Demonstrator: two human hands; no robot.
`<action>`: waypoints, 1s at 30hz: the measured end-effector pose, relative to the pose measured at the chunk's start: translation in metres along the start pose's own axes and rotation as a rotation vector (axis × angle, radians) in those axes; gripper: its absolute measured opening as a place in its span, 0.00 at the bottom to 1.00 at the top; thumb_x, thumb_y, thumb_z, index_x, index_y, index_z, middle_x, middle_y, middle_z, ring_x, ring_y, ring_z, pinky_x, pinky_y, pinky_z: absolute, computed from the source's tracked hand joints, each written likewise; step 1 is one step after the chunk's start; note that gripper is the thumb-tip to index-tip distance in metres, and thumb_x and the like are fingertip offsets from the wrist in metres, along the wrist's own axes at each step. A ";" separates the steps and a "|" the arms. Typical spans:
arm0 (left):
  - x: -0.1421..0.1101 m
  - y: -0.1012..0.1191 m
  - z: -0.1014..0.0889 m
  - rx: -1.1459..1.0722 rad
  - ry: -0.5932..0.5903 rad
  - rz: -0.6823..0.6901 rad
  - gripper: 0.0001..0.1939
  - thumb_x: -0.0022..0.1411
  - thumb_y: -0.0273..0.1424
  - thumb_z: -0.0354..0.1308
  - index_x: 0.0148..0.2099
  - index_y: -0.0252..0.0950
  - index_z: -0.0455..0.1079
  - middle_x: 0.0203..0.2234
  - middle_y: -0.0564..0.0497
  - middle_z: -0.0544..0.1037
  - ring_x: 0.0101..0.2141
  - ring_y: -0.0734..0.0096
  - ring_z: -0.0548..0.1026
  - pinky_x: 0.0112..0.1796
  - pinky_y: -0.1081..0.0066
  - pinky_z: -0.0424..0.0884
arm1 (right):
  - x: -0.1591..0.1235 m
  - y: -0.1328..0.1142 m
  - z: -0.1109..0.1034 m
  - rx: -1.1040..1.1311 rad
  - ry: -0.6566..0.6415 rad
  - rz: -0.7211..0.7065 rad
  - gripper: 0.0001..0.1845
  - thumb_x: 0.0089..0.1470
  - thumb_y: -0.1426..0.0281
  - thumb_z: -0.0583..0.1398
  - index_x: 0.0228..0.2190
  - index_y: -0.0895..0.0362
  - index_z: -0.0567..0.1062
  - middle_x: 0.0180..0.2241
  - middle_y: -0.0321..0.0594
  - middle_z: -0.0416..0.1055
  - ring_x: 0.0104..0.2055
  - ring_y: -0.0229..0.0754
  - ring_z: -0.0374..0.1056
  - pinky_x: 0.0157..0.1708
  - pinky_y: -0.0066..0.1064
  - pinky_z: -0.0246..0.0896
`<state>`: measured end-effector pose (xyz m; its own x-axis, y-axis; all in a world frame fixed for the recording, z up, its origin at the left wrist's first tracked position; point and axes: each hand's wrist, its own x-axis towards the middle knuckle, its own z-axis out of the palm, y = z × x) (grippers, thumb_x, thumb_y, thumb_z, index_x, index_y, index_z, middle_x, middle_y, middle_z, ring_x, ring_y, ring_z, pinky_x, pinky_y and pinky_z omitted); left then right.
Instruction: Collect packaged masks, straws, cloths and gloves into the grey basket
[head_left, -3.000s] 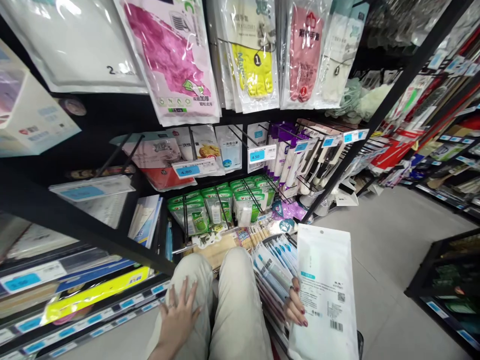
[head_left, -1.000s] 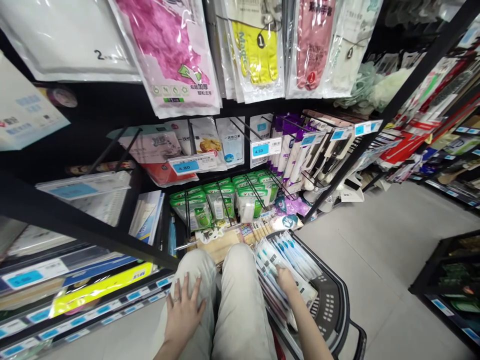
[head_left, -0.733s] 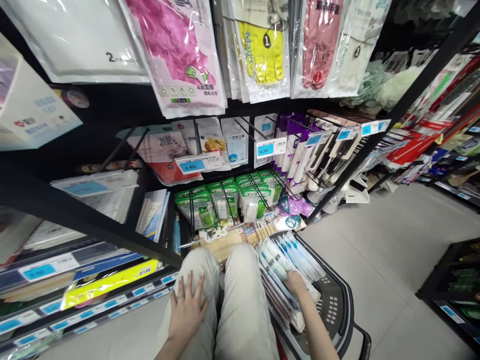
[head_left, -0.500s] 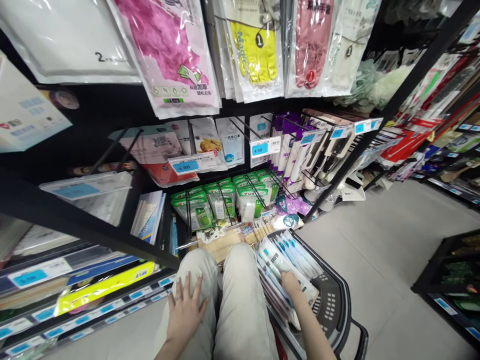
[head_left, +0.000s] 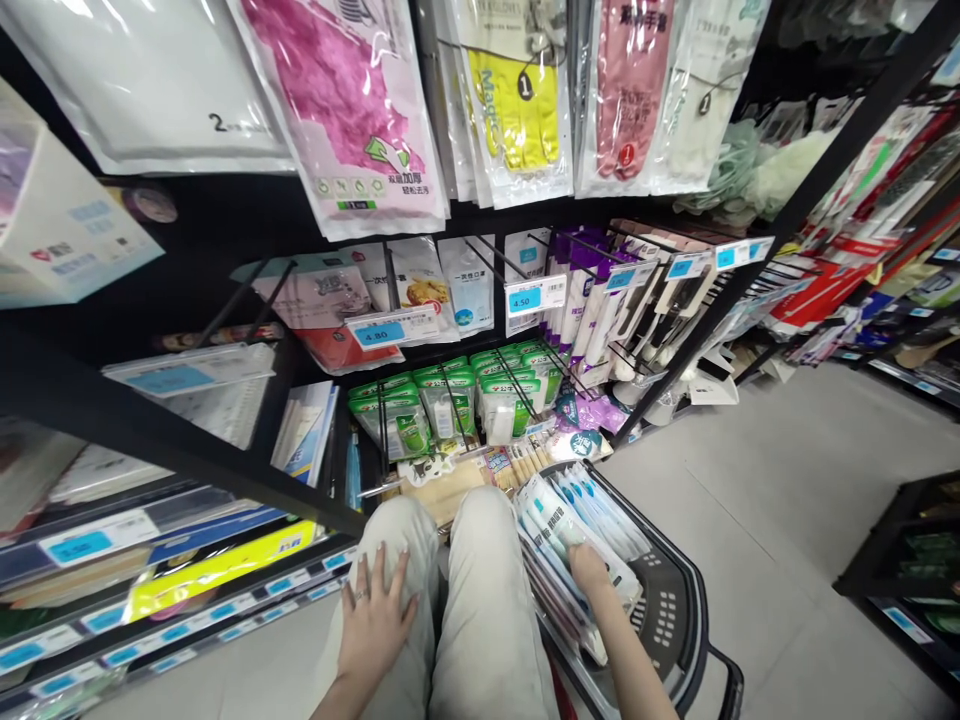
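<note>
My left hand [head_left: 377,622] lies flat on my left knee [head_left: 401,535], fingers spread, holding nothing. Inside a dark plastic shopping basket [head_left: 664,610] at my right, my right hand [head_left: 589,570] is closed on a white plastic packet [head_left: 551,515] with dark printed characters. Its fingertips are partly hidden among the packets. More flat packets stand in a row against it, and a second row of white and blue packets [head_left: 600,510] is packed along the basket's far side.
Black hanging racks ahead hold bagged gloves [head_left: 517,110], green-and-white packs [head_left: 450,400] and purple-white packs [head_left: 585,290]. A dark slanted post [head_left: 187,430] crosses at left, beside shelves of stationery. Grey floor tiles [head_left: 787,480] lie right of the basket handle [head_left: 731,670].
The view has shifted slightly, so the shelves sit a little farther right. Both hands keep nearly the same places, the left on the knee and the right in the basket.
</note>
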<state>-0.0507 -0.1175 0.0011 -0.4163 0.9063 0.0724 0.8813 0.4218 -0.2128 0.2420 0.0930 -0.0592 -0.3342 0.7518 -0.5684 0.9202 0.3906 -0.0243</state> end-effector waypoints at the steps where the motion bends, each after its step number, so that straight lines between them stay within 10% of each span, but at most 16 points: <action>1: 0.000 0.000 0.000 0.003 -0.002 -0.002 0.29 0.59 0.34 0.51 0.63 0.36 0.57 0.63 0.34 0.54 0.63 0.37 0.44 0.55 0.43 0.50 | -0.001 -0.001 -0.001 0.009 -0.003 -0.001 0.12 0.59 0.65 0.56 0.40 0.60 0.72 0.41 0.41 0.73 0.43 0.41 0.69 0.45 0.41 0.64; 10: 0.001 0.000 0.001 -0.010 -0.011 -0.010 0.29 0.59 0.33 0.51 0.63 0.37 0.58 0.63 0.34 0.53 0.63 0.37 0.46 0.55 0.42 0.50 | 0.003 0.021 -0.033 0.130 0.189 0.083 0.29 0.61 0.57 0.44 0.55 0.63 0.62 0.53 0.58 0.64 0.54 0.53 0.62 0.49 0.41 0.56; 20: 0.000 0.000 0.001 -0.042 -0.014 -0.014 0.28 0.60 0.33 0.50 0.63 0.36 0.58 0.64 0.34 0.52 0.63 0.38 0.45 0.55 0.42 0.49 | -0.005 -0.005 -0.001 0.189 0.120 0.036 0.51 0.46 0.43 0.53 0.60 0.68 0.53 0.57 0.62 0.59 0.57 0.62 0.57 0.52 0.47 0.52; 30: 0.001 0.001 0.000 -0.051 -0.021 -0.016 0.29 0.59 0.34 0.51 0.62 0.36 0.58 0.63 0.33 0.53 0.63 0.37 0.46 0.55 0.42 0.49 | -0.004 -0.030 0.030 0.111 0.234 0.101 0.39 0.55 0.57 0.50 0.60 0.69 0.52 0.59 0.62 0.55 0.57 0.60 0.55 0.52 0.48 0.48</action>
<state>-0.0507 -0.1160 0.0015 -0.4343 0.8991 0.0552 0.8846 0.4373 -0.1621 0.2216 0.0619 -0.0813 -0.2656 0.8913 -0.3674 0.9637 0.2564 -0.0747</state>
